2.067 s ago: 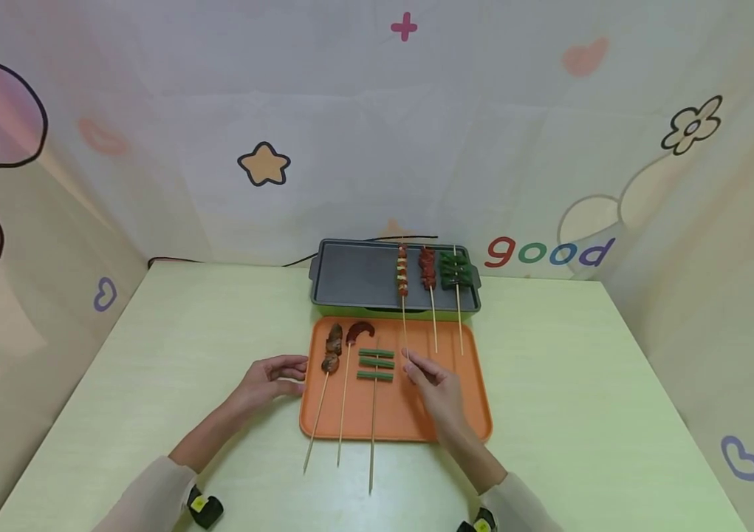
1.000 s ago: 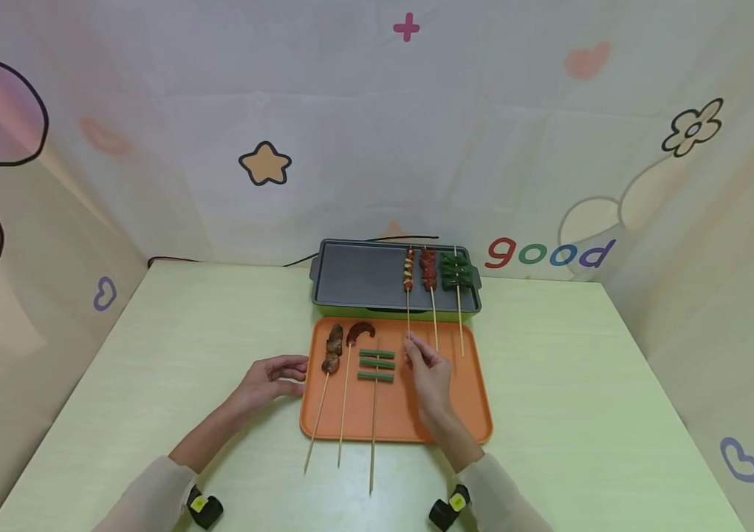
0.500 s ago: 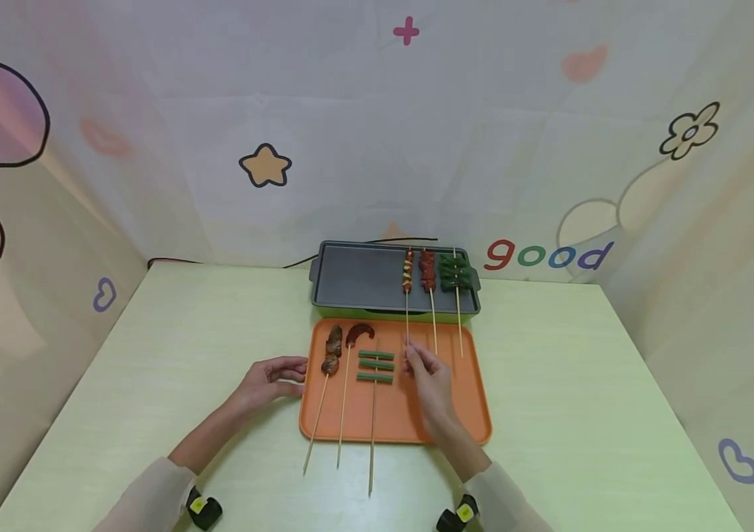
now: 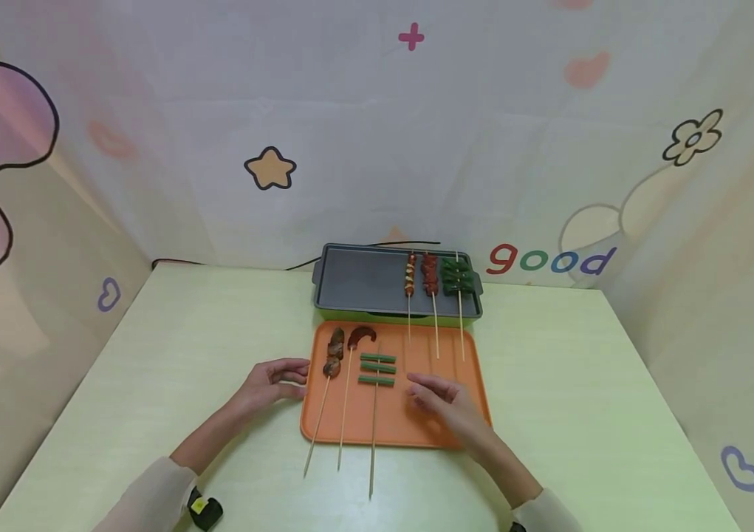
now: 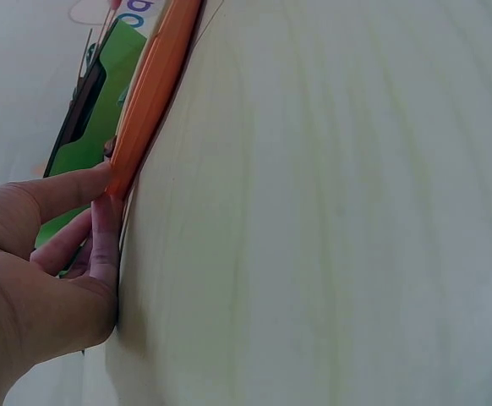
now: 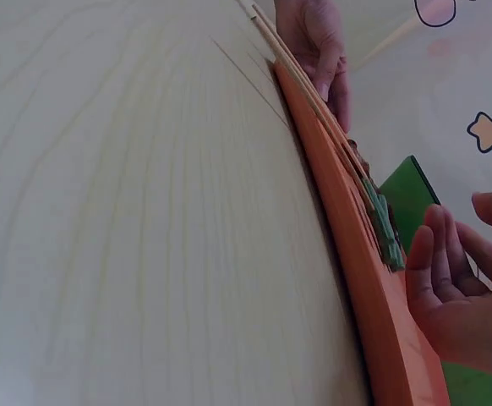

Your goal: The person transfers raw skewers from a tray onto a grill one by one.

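In the head view my left hand (image 4: 273,380) rests its fingertips against the left rim of an orange tray (image 4: 396,425). The left wrist view has the index finger and thumb touching that rim. My right hand (image 4: 446,403) hovers over the tray's right part, holding nothing, its fingers apart from the thumb. Beyond it, a red-and-yellow skewer (image 4: 410,277) lies on a dark grill plate (image 4: 363,277), left of a red meat skewer (image 4: 430,275) and a green leafy skewer (image 4: 458,277). On the tray lie a brown skewer (image 4: 334,355), a dark red curled skewer (image 4: 362,336) and a green-stick skewer (image 4: 377,369).
The grill's green base (image 4: 377,316) stands directly behind the tray. Handles of the grill skewers reach over the tray's far part, and the tray skewers' handles extend past its near edge onto the table (image 4: 563,384). A printed curtain (image 4: 350,111) hangs behind.
My right hand held the red-and-yellow skewer's stick and shifted it slightly right on the grill. It has since let go and drawn back toward me. The left hand has stayed put.
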Available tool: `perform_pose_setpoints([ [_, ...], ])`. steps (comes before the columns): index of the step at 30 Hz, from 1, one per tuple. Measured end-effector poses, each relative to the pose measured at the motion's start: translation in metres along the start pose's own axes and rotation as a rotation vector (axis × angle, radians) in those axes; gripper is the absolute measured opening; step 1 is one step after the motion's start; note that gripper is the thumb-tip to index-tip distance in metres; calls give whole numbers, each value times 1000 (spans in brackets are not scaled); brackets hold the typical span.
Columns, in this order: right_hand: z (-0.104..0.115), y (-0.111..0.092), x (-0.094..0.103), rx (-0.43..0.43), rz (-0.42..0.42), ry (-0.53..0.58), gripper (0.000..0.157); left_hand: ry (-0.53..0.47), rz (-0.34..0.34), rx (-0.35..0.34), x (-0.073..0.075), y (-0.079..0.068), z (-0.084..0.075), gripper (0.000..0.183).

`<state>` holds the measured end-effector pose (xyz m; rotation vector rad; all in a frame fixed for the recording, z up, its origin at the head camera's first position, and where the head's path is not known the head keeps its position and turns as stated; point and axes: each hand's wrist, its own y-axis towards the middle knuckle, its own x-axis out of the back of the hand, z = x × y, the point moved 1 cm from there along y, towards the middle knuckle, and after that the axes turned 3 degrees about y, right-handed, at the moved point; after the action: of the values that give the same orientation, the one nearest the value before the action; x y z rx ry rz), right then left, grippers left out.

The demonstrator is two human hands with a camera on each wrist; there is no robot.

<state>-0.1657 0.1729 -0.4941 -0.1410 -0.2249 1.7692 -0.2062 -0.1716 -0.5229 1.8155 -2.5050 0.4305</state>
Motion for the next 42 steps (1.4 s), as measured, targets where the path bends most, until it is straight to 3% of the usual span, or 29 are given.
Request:
perform_pose_setpoints([
  [6,4,-19,45,-5,139,-154,47,5,7,4,-2,1,-1,52],
  [11,4,-28,78,-27,205,-199,49,7,-4,5,-3,0,1,52],
  [19,-6,-26,113,0,156,-223,50,22,-21,8,-4,-3,-2,51],
  [28,-17,-11,134,30,126,-228,54,21,-5,13,-3,-2,-2,52],
  [32,-23,-3,137,82,135,-241,56,32,10,13,-2,-3,-2,53],
  [36,-26,2,140,124,183,-247,59,42,22,-4,1,-3,-2,54],
  [42,-27,5,147,106,257,-234,61,44,81,-17,6,-3,-3,56],
])
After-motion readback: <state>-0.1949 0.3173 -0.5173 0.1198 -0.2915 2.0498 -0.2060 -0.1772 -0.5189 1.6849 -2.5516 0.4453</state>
